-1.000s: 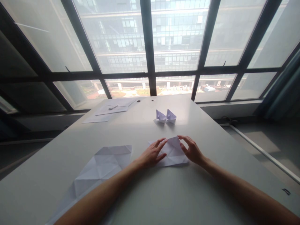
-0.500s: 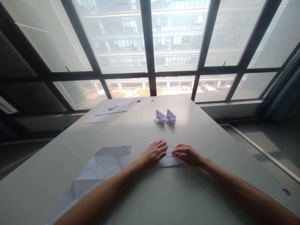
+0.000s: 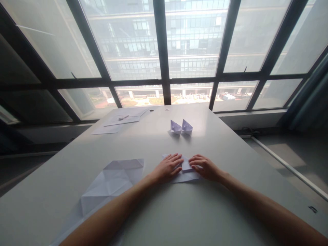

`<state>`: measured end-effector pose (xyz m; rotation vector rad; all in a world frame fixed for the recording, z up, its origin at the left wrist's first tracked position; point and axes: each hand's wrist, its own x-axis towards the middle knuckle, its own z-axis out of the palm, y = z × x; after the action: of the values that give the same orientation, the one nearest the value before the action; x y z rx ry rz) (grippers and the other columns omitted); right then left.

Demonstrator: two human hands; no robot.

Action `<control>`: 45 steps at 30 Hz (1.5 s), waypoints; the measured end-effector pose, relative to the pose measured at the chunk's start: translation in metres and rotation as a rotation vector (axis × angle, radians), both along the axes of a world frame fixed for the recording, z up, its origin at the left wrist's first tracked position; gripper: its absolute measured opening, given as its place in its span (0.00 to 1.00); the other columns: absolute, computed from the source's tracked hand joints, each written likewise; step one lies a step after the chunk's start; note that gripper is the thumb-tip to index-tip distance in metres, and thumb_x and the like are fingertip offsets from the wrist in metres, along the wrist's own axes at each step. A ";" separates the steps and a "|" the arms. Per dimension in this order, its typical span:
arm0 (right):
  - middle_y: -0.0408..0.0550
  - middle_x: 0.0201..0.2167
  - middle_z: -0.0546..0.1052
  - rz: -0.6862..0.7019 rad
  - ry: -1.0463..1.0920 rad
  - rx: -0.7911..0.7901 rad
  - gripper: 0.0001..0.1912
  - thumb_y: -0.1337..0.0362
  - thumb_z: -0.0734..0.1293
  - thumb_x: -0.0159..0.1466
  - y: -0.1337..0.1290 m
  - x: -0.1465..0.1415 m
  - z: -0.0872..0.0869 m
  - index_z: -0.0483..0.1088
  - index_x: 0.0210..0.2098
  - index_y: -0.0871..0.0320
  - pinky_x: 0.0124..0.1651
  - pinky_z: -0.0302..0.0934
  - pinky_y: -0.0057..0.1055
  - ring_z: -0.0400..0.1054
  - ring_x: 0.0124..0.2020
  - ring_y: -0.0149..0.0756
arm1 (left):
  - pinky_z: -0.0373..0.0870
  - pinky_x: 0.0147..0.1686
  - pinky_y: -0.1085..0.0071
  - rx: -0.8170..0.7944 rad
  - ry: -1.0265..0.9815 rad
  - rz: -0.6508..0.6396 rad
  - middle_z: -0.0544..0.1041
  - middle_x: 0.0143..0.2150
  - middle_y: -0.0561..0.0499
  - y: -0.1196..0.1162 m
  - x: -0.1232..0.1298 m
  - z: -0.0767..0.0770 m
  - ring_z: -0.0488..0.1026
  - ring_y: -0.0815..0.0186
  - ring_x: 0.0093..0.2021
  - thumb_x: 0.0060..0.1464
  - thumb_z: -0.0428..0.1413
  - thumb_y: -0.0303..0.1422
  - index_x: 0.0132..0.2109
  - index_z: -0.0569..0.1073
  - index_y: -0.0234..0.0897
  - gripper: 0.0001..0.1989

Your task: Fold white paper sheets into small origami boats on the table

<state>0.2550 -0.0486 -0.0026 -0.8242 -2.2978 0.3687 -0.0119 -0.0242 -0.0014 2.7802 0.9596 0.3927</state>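
A partly folded white paper (image 3: 187, 176) lies flat on the white table between my hands. My left hand (image 3: 169, 167) rests on its left part, palm down with the fingers spread. On the right side, my right hand (image 3: 205, 166) touches a folded flap of the same paper; its fingers are slightly bent and apart, lying on the flap. Beyond the hands stand two small folded paper shapes, a left one (image 3: 175, 127) and a right one (image 3: 187, 127), side by side.
A large creased sheet (image 3: 110, 181) lies at the left, partly under my left forearm. More sheets (image 3: 128, 118) with a small whitish item (image 3: 123, 117) on them are at the far left. Windows stand behind the table's far edge (image 3: 189, 106).
The flap at the paper's right side now lies flatter and further folded over. My right hand's fingers have loosened and spread over it. My left hand has hardly moved.
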 end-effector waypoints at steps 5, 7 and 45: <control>0.50 0.46 0.79 -0.016 -0.036 0.010 0.09 0.65 0.65 0.69 0.002 0.002 -0.005 0.78 0.40 0.53 0.53 0.67 0.41 0.71 0.49 0.41 | 0.53 0.69 0.51 -0.010 0.017 0.008 0.60 0.71 0.46 0.000 0.000 0.001 0.55 0.54 0.71 0.68 0.47 0.41 0.66 0.65 0.43 0.23; 0.50 0.46 0.79 -0.028 -0.036 0.013 0.08 0.66 0.65 0.68 0.003 0.002 -0.007 0.78 0.40 0.52 0.53 0.67 0.40 0.72 0.48 0.41 | 0.53 0.69 0.51 -0.010 0.021 0.010 0.60 0.71 0.46 0.000 0.000 0.001 0.55 0.55 0.71 0.69 0.47 0.41 0.66 0.64 0.43 0.23; 0.50 0.53 0.78 -0.053 -0.086 0.037 0.14 0.67 0.66 0.68 0.007 0.003 -0.013 0.76 0.50 0.50 0.56 0.65 0.42 0.71 0.53 0.42 | 0.51 0.69 0.53 -0.010 0.025 0.012 0.59 0.72 0.49 -0.002 -0.001 0.002 0.54 0.55 0.71 0.68 0.47 0.42 0.67 0.64 0.47 0.23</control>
<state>0.2579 -0.0411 -0.0153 -0.8961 -2.3493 0.2710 -0.0125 -0.0262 0.0009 2.7780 0.9821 0.3549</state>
